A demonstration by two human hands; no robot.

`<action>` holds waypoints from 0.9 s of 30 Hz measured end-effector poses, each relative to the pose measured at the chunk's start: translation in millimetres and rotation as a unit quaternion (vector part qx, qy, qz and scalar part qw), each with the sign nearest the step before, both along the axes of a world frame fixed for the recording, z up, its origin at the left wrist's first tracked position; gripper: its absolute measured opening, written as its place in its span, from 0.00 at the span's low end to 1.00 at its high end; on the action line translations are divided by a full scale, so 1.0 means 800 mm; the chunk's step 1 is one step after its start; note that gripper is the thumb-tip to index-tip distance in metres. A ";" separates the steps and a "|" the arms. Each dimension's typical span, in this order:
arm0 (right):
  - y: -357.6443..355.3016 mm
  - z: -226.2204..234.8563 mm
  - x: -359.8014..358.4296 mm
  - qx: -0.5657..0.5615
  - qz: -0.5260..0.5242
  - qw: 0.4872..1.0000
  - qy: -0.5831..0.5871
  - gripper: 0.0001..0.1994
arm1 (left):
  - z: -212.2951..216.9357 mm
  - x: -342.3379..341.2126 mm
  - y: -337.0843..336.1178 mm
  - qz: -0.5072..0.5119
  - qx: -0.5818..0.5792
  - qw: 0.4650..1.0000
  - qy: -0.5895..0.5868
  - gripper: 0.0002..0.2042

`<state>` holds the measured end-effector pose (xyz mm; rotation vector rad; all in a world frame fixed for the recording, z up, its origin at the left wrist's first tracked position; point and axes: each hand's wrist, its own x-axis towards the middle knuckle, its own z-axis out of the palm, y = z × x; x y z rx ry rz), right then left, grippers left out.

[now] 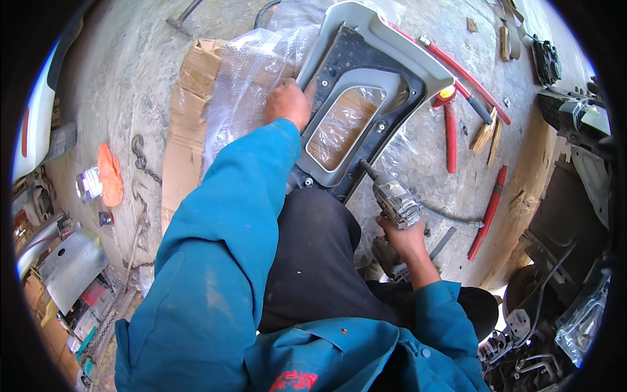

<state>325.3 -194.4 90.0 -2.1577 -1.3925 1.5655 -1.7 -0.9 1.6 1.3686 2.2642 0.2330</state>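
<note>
A grey plastic vehicle panel (336, 140) with a black backing plate (353, 52) and a rounded rectangular opening lies before me, its lower end by my knee. Several bolts show on the black plate. My left hand (289, 104) is closed at the panel's left edge, with a finger reaching onto the black plate. In my right hand (403, 240) is an impact wrench (397, 201), held by its grip. Its narrow tip points up and left to the panel's lower right edge; whether it touches a bolt I cannot tell.
Bubble wrap (245, 81) and flattened cardboard (186, 111) lie under and left of the panel. Red-handled bolt cutters (450, 130) and a red bar (488, 212) are on the right. An orange glove (110, 175) and a chain hook (138, 151) lie left. Vehicle parts (575, 196) crowd the right.
</note>
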 end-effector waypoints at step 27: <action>0.052 -0.001 0.034 -0.036 0.128 0.991 -0.019 0.23 | 0.020 -0.003 -0.001 -0.009 -0.017 0.999 -0.037 0.32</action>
